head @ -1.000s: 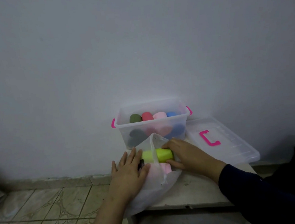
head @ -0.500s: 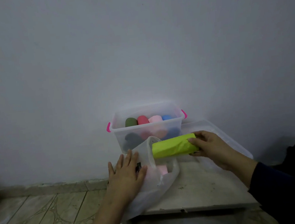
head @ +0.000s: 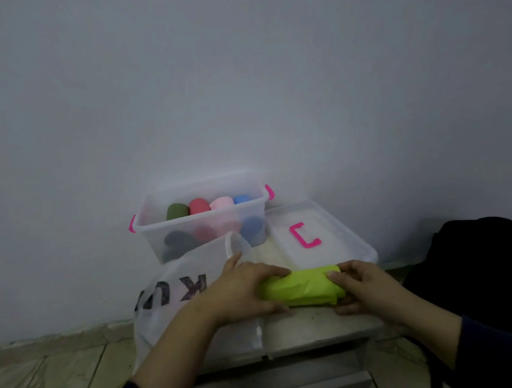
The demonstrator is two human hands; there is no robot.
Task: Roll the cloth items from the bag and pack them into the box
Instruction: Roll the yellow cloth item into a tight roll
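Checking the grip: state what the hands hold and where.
Both hold the lime-green cloth: left hand grips its left end, right hand its right end.

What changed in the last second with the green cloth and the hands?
The right hand pulled the green cloth out of the bag and down onto the table; the left hand left the bag and took its other end. The box and lid are unchanged.

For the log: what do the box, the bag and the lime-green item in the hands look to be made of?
Box: translucent, frosted-looking plastic; the rolls inside show dimly through its wall, and it has pink handles.
Bag: thin whitish translucent film, likely plastic; it crumples softly and carries dark printed letters.
Lime-green item: matte fabric, probably; it creases in soft folds between the left hand and right hand.
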